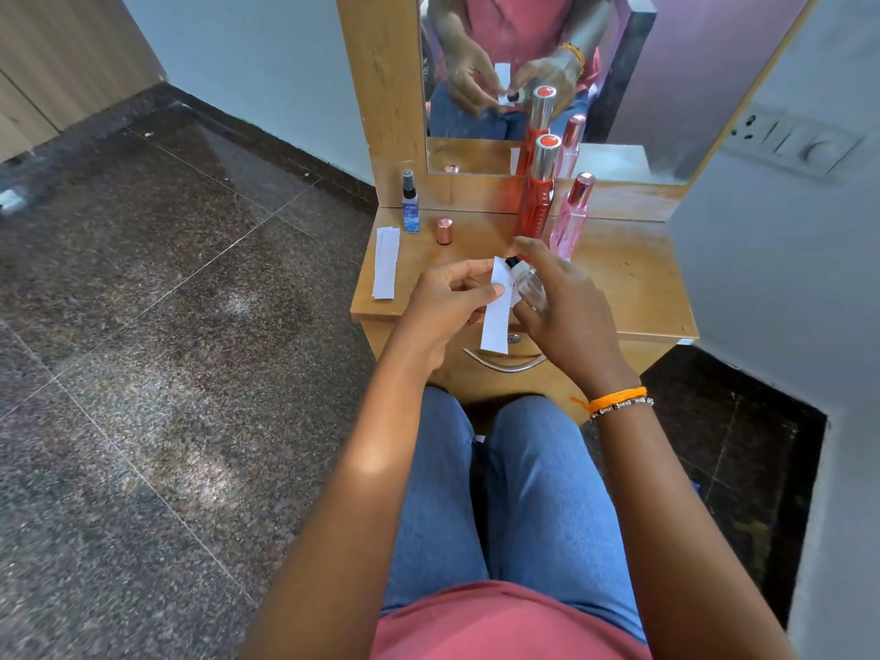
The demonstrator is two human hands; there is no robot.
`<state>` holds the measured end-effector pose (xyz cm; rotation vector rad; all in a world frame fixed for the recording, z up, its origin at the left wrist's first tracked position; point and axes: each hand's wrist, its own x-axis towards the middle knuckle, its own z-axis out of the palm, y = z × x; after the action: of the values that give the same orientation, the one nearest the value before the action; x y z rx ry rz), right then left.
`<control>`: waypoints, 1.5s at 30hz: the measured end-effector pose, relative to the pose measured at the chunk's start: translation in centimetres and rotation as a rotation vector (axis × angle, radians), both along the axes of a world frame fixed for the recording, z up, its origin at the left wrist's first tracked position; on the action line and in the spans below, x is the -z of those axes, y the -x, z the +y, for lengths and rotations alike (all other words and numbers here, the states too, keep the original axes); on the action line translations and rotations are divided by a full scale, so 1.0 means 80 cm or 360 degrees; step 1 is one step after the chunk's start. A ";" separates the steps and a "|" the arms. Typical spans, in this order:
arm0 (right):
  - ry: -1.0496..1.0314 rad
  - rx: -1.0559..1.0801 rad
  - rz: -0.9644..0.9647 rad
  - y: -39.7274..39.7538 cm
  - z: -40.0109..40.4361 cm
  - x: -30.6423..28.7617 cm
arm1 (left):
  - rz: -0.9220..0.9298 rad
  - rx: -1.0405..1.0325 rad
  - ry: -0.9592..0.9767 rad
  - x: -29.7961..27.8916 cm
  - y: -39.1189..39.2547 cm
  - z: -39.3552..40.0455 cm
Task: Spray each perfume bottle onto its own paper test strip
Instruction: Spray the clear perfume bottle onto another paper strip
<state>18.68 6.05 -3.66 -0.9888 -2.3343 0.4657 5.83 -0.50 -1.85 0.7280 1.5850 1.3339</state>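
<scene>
— Where do we have the paper strip (pixel 495 309) just now?

— Near the middle of the frame, over the front edge of the wooden table (pixel 633 283). Our left hand (pixel 445 304) pinches it between thumb and fingertips partway down, so it hangs nearly upright with its lower end below the table edge.

— And the bottle?

— Our right hand (pixel 566 309) is curled round the clear glass bottle (pixel 528 285), just right of the strip. Its black nozzle touches or nearly touches the strip's upper part; we cannot tell which. Our forefinger arches over the top of the nozzle.

— What else do we see on the table?

— Toward the upper middle, a tall red bottle (pixel 538 197) with a silver cap, and a pink bottle (pixel 571 216) just to its right, both against the mirror (pixel 619 64). At the left, a small blue spray bottle (pixel 410 209), a loose copper cap (pixel 444 231) beside it, and spare paper strips (pixel 386 262) lying flat along the left edge.
</scene>
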 end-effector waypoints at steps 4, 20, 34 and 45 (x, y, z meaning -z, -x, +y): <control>-0.0009 -0.0019 -0.0017 -0.001 0.001 -0.001 | -0.0007 -0.0002 -0.0001 0.002 -0.001 0.000; 0.0129 -0.0023 0.0167 0.000 0.001 -0.004 | 0.0093 0.0021 -0.0010 0.003 0.002 -0.001; 0.1623 0.0357 0.1359 -0.006 0.007 -0.016 | 0.0247 -0.0113 -0.0111 0.014 -0.027 0.020; 0.1617 0.0562 0.1227 -0.049 0.039 -0.008 | 0.0301 0.0004 -0.0112 0.023 -0.070 0.055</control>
<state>22.59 9.19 -2.98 -1.2798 -1.1321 1.6136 11.42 3.91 -3.69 0.9215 1.6907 1.3574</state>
